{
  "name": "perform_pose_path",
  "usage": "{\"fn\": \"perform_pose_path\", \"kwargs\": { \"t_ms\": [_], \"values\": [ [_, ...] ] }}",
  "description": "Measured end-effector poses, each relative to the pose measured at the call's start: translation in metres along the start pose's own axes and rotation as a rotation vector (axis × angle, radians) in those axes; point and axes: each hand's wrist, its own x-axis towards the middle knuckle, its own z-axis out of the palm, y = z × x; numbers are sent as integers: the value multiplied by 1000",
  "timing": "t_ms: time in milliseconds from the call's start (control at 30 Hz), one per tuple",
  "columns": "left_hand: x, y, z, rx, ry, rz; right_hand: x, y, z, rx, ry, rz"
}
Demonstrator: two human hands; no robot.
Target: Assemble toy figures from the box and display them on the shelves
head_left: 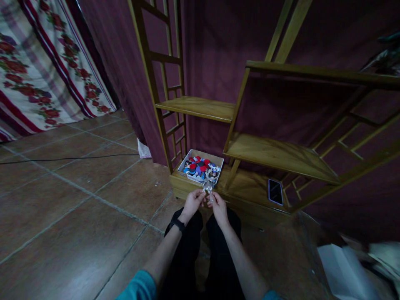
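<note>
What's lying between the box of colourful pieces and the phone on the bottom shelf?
In the head view, only bare wood and a slanted shelf post lie between the box and the phone.

bottom shelf | box of small pieces left | phone right

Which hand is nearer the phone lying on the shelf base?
Right. The right hand is closer to the phone, which lies off to its right; the left hand is further left, beyond it.
</note>
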Motion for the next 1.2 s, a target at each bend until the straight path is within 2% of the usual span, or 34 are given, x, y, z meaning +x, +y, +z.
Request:
{"fn": "perform_pose_path", "kwargs": {
  "t_ms": [267, 533, 700, 933, 1200],
  "values": [
    [1, -2, -2, 10, 7, -15, 5, 4, -1, 96, -45, 46],
    [2, -6, -1, 36, 79, 36, 4, 5, -3, 74, 74, 41],
    [0, -8, 0, 97, 127, 87, 0, 2, -4, 44, 144, -10],
    [-7, -1, 5, 184, 185, 75, -2, 0, -4, 68, 90, 5],
    [-10, 4, 6, 223, 195, 66, 0, 3, -3, 94, 113, -9]
  ]
}}
